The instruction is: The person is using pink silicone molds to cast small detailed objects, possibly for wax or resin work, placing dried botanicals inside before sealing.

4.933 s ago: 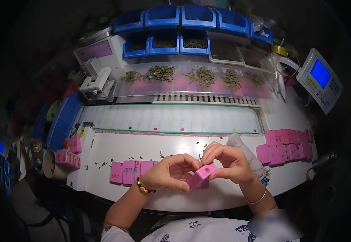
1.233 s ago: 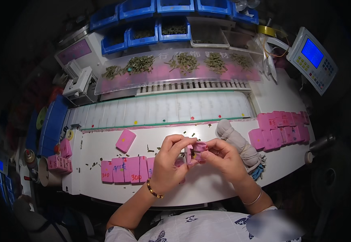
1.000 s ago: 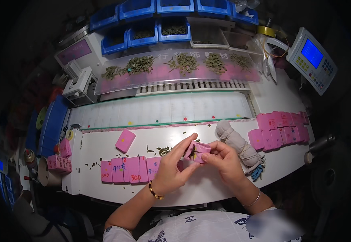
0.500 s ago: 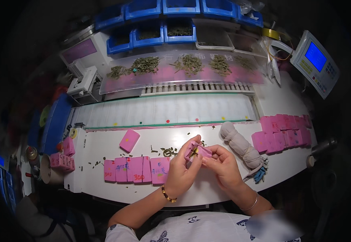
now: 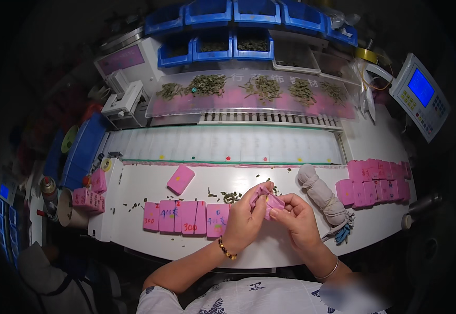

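Left hand (image 5: 242,221) and right hand (image 5: 299,221) pinch a soft pink block (image 5: 275,202), folded over where it gaped moments earlier.

Block row (image 5: 190,217) left of left hand (image 5: 242,226)

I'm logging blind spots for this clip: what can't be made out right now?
- Head view: the inside of the bent pink piece, hidden by its own folds and the fingers of the left hand and right hand.
- Head view: the patch of white table beneath the left hand, covered by it.
- Head view: the readout on the blue screen, too small.
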The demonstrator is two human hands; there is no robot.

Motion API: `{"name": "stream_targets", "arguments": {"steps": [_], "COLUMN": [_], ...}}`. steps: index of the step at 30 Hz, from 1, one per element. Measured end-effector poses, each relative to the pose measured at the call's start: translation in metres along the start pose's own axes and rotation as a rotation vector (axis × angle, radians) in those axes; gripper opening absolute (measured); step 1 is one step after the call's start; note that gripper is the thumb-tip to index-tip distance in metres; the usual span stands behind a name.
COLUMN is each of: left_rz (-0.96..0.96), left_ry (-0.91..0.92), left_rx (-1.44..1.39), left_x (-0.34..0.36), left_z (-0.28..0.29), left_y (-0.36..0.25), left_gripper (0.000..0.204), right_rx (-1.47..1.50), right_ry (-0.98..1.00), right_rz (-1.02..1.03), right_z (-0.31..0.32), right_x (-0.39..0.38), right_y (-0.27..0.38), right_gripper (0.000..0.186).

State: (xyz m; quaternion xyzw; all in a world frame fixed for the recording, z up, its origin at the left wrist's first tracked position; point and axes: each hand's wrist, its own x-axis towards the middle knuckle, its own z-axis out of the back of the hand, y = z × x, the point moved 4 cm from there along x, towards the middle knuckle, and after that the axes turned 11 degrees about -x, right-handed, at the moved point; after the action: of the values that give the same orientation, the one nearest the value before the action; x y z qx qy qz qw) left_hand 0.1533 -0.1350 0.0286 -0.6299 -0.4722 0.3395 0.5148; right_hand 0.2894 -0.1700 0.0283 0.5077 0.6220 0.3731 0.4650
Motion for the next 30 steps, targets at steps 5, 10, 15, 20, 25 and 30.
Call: {"name": "stream_targets", "arguments": {"steps": [5,10,15,20,25,30], "left_rz": [-0.042,0.014,0.150,0.155,0.196,0.141], "left_ry": [0.005,-0.006,-0.079,0.035,0.045,0.037], "left_rx": [-0.008,-0.154,-0.353,-0.549,-0.707,-0.741], "left_x": [0.003,0.005,0.010,0.019,0.019,0.020], "left_z": [0.002,0.004,0.018,0.030,0.028,0.028], "left_y": [-0.004,0.000,-0.010,-0.026,-0.022,-0.015], "left_gripper": [0.036,0.037,0.039,0.046,0.050,0.055], "right_rx": [0.008,0.014,0.050,0.142,0.202,0.232], "right_ry": [0.008,0.015,0.086,0.117,0.151,0.160], "right_rz": [0.005,-0.006,-0.010,-0.041,-0.056,-0.093], "right_z": [-0.001,0.000,-0.007,-0.005,-0.015,-0.017], "right_x": [0.000,-0.003,-0.004,-0.006,-0.010,-0.010], "right_y": [0.000,0.001,0.001,0.004,0.011,0.009], "right_gripper": [0.025,0.026,0.028,0.034,0.040,0.041]}}
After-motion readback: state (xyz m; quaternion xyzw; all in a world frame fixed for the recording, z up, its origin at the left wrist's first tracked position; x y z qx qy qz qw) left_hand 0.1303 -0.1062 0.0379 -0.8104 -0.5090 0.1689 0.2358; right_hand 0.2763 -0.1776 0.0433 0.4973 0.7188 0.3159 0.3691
